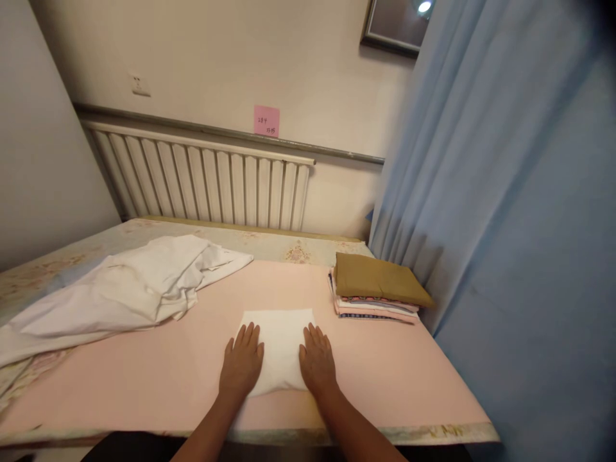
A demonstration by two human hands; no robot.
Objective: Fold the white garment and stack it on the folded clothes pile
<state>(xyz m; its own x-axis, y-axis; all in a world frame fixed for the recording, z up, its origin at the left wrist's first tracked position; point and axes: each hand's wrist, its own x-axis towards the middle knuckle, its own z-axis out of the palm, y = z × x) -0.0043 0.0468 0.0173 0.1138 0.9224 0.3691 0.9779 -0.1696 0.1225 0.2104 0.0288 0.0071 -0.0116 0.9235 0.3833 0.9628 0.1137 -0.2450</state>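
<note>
A folded white cloth (282,350) lies flat on the pink sheet (158,378), in front of me. My left hand (243,359) rests flat on its left edge, fingers stretched forward. On the opposite edge my right hand (317,359) lies palm down, fingers straight and slightly apart. Neither hand grips anything. The cloth's near edge looks a little wavy between my wrists.
A crumpled white cloth (149,282) spreads over the left side of the bed. At the right sits a stack of folded fabrics with a mustard-brown piece (380,279) on top. A blue curtain (481,192) borders the right; a radiator (206,179) stands behind.
</note>
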